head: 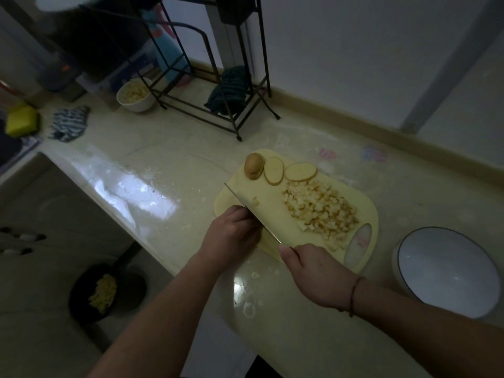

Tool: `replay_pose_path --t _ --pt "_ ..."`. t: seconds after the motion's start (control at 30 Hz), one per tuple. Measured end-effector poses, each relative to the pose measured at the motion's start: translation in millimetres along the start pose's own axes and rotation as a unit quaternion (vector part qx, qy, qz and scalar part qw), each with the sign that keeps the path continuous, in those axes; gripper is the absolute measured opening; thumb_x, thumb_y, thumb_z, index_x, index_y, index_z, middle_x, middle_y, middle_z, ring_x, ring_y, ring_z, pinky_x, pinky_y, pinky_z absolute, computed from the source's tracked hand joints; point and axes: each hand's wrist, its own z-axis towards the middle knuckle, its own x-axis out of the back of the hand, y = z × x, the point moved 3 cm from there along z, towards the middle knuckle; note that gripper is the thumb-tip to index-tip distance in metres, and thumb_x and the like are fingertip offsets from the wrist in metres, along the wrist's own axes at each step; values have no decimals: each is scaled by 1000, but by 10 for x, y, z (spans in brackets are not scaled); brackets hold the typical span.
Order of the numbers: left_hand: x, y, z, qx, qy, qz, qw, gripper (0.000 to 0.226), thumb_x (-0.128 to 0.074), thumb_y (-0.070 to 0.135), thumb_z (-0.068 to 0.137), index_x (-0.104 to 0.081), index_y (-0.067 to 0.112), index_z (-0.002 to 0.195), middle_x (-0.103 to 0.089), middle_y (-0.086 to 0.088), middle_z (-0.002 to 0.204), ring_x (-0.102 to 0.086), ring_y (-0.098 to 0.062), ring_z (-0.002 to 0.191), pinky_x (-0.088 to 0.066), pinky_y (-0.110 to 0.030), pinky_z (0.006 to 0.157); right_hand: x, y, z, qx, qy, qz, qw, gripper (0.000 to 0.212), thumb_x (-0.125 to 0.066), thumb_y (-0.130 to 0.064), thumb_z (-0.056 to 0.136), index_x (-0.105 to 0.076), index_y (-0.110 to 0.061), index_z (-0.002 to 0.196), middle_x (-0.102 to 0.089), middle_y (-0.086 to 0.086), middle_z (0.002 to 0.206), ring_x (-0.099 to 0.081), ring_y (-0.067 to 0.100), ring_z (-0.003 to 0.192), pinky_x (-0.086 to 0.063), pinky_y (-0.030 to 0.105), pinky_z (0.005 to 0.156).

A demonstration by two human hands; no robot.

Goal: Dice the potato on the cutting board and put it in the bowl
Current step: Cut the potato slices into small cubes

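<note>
The yellow cutting board (275, 222) is the anchor here, lying on the pale counter (163, 165) with its handle end toward the person. On its right half sits a loose heap of diced potato (320, 210), spread almost to the near right corner, and at its far edge lie two round slices (289, 173) overlapping each other, with the uncut potato end (253, 166) standing just left of them. The empty bowl (447, 271), white with a dark rim, waits on the counter off the board's near right corner, close but apart from it. The right hand (316, 274) is at the board's near edge with its fingers curled round the knife's handle; the knife (253, 214) runs diagonally across the board's left half, tip toward the far left corner. The left hand (231, 236) rests against the blade's left face, at the board's left edge, its fingers bent downward; whether they pinch the blade or only wipe along it I cannot tell. One stray cube (255, 201) lies just right of the blade. The main risk, as I judge it, is that left hand: fingers sliding along a wet blade can slip onto the edge. Another is spillage, since the heap lies close to the board's edge and a hasty sweep toward the bowl could scatter cubes onto the counter. The slices and end piece are not yet diced.
</note>
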Motion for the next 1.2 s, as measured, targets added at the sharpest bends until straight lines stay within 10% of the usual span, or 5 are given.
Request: replay_pose_path --t 0.4,0.6,1.2 --pt "52 -2 -23 -16 -16 5 1000 19 -64 20 92 -76 5 89 -67 -9 92 -64 -27 88 -55 -35 68 166 81 -25 -26 13 24 999 58 -29 -51 100 -41 -13 58 -43 0 48 -48 1 37 -33 17 37" --pt "64 -8 -61 1 -24 19 1000 22 -62 22 89 -77 6 90 -69 -9 94 -65 -29 87 -56 -38 64 112 -32 -75 2 8 0 1000 57 -29 -49 100 -40 -13 57 -46 1 55 -42 7 51 -27 28 58" --pt "98 38 -34 15 16 0 1000 19 -63 20 86 -79 9 89 -72 -5 91 -64 -23 87 -54 -29 66 -43 -72 20 -3 -3 -5 1000 56 -27 -47 102 -44 -16 59 -49 -1 58 -46 9 56 -29 27 60"
